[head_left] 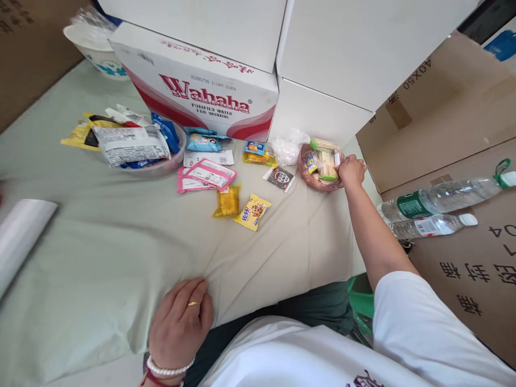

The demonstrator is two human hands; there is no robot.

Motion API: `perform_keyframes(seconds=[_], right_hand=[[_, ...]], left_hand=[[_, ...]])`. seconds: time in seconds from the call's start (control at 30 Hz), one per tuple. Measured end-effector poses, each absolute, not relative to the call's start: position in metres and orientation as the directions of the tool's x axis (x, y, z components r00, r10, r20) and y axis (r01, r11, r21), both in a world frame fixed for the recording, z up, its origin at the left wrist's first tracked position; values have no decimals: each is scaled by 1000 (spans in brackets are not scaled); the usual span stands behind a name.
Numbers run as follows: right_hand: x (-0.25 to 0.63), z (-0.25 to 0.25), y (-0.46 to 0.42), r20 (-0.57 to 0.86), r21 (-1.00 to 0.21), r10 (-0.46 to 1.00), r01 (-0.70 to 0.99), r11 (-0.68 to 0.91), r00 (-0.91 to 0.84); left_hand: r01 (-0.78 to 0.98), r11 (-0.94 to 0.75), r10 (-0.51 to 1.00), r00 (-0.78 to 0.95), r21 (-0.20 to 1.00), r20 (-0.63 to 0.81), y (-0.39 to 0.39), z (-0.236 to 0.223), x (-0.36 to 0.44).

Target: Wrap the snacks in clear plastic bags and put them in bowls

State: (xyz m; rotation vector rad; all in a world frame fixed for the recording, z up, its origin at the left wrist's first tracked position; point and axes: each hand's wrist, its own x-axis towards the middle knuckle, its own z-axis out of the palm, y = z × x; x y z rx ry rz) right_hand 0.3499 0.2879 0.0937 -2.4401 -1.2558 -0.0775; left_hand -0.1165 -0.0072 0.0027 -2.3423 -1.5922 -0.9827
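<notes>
A round pink basket (320,184) at the right of the table holds several small wrapped snacks (328,165). At its right rim is my right hand (352,171), fingers closed on the edge; part of the grip is hidden. My left hand (181,318) rests back-up on the cloth at the near edge, fingers together and curled, with nothing visible in them. Between the hands lie a yellow cookie packet (253,212), a yellow wrapped snack (227,202) and a dark packet (279,178). Pink-and-white packets (212,174) lie further left.
A clear bowl (179,148) heaped with snack bags stands at the left back. Behind are a Wahaha water carton (201,91), white boxes (330,48) and a paper tub (97,51). Two plastic bottles (447,196) are at the right. A white roll (24,236) lies far left.
</notes>
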Motion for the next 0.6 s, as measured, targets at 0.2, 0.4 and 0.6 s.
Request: perform_keyframes(seconds=[0.2, 0.4, 0.6], right_hand=[[345, 132, 293, 396, -193, 780, 875, -445, 484], [260, 149, 343, 459, -143, 884, 989, -28, 91], [195, 139, 380, 217, -76, 976, 997, 1, 15]], left_hand=[[859, -445, 774, 228, 252, 591, -8, 1, -117], [847, -446, 782, 211, 290, 586, -9, 0, -118], [849, -433, 794, 198, 305, 575, -11, 2, -116]])
